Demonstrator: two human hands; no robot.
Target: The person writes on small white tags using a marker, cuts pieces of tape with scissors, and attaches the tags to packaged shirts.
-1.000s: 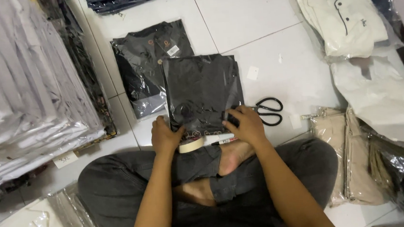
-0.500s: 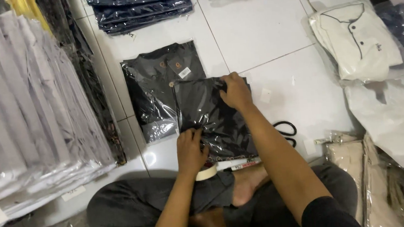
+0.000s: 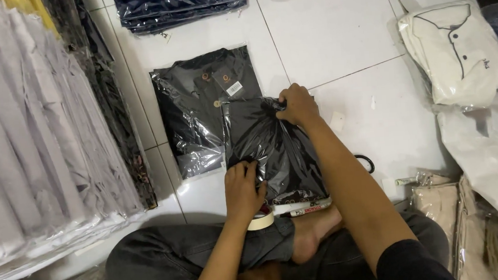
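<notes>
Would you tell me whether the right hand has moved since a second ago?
Yes. The right hand went from the dark bagged shirt's near edge to its far edge.

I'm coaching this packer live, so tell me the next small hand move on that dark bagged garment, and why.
Probably smooth the bag flat. The right hand grips the far edge of the bagged dark garment, the left hand presses its near corner, and the plastic between them looks wrinkled. A tape roll sits by the left wrist.
</notes>
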